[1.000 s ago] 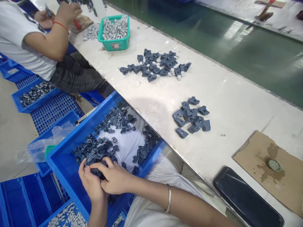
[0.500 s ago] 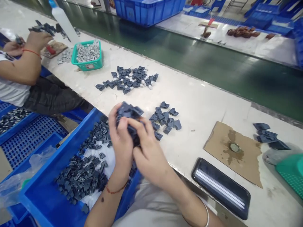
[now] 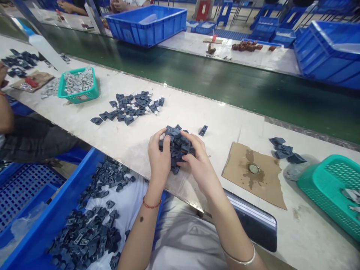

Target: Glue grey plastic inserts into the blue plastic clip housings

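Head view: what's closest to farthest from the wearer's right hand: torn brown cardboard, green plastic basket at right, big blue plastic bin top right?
1. Torn brown cardboard, right of the right hand.
2. Green plastic basket, farther right.
3. Big blue plastic bin, top right.

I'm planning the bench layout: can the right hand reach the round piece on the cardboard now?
Likely yes: the right hand is at the heap of dark parts, but nothing appears to stand between it and the round piece on the cardboard.
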A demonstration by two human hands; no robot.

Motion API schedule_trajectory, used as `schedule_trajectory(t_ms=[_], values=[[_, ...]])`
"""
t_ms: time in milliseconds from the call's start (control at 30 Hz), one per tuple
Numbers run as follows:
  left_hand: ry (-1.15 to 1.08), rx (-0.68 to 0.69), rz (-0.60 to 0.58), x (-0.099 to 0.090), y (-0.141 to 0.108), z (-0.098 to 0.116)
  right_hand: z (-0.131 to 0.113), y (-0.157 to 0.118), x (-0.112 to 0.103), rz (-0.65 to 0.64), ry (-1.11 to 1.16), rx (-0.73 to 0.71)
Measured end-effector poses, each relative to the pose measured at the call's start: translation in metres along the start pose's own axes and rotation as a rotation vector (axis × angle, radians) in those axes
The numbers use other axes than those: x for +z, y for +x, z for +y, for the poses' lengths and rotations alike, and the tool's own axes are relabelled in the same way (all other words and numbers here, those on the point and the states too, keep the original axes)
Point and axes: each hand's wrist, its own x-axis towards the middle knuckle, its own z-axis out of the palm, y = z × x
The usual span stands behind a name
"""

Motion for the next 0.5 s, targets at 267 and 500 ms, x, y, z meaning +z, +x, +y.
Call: schedule_trajectory(t_ms=[267,500], values=[[0.083,0.068,-0.051,-0.026,-0.008,-0.02,-0.02,-0.007,-0.026,-0.096,0.076,0.131],[-0.076,0.151,-0.051,-0.056,-0.051,0.076,-0.019,-0.017,-0.045,-0.005,-0.052,-0.005]])
